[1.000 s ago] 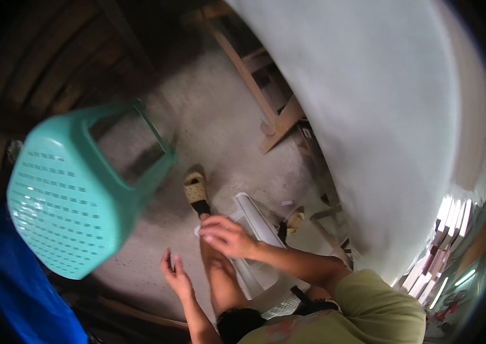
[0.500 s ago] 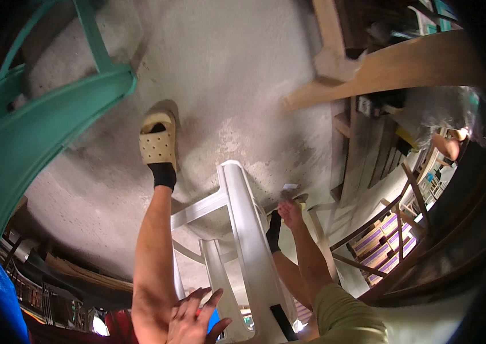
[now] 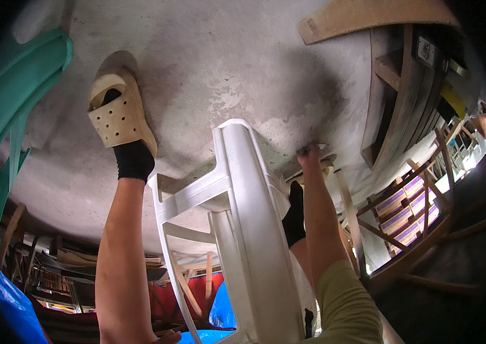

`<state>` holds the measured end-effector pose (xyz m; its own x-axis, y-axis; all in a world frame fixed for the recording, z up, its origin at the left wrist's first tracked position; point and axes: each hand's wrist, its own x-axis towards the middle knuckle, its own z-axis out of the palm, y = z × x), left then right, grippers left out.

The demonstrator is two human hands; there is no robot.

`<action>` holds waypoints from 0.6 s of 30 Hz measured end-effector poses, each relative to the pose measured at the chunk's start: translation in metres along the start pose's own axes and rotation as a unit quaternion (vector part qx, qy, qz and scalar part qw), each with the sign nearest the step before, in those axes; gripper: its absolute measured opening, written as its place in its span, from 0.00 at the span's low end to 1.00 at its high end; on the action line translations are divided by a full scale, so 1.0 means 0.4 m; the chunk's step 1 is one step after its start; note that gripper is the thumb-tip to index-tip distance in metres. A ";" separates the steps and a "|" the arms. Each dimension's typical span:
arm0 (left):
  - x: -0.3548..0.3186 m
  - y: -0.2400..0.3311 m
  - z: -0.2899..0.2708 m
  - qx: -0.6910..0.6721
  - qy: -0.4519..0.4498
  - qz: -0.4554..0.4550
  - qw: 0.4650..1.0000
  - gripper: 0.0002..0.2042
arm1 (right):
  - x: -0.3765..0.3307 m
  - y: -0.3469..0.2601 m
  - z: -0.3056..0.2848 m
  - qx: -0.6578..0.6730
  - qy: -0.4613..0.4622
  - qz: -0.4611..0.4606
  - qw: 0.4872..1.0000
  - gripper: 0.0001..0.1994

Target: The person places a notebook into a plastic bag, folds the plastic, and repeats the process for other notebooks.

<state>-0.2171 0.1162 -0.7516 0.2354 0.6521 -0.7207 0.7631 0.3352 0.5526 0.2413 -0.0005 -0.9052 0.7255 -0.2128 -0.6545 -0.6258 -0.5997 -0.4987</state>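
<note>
One right hand (image 3: 310, 153), one scrap (image 3: 322, 147), one stool (image 3: 248, 200)

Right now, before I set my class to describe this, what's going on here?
A person with a white plastic stool between their legs is bent forward, the right hand down near the floor at a small pale scrap. Whether the fingers grip it is too small to tell. Only a sliver of the left hand shows at the lower edge, beside the left leg. A teal plastic piece of furniture stands off to the left.
</note>
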 end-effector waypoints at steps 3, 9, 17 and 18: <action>0.022 -0.018 0.009 0.008 -0.003 0.000 1.000 0.27 | -0.018 0.032 0.030 -0.051 0.040 -0.049 0.997 0.17; 0.021 -0.036 0.002 0.019 -0.013 -0.004 1.000 0.27 | -0.060 0.041 0.014 -0.098 0.063 -0.057 0.992 0.22; 0.047 -0.036 0.005 0.017 -0.023 0.013 1.000 0.26 | 0.048 -0.009 -0.051 -0.123 0.015 -0.065 0.990 0.24; 0.041 -0.042 0.004 0.027 -0.029 0.006 0.999 0.26 | 0.023 0.024 -0.043 -0.161 0.029 -0.052 0.985 0.22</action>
<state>-0.2249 0.1201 -0.7734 0.2776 0.6152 -0.7379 0.7908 0.2899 0.5391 0.2468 -0.0213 -0.9062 0.8016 -0.1758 -0.5714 -0.4311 -0.8322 -0.3488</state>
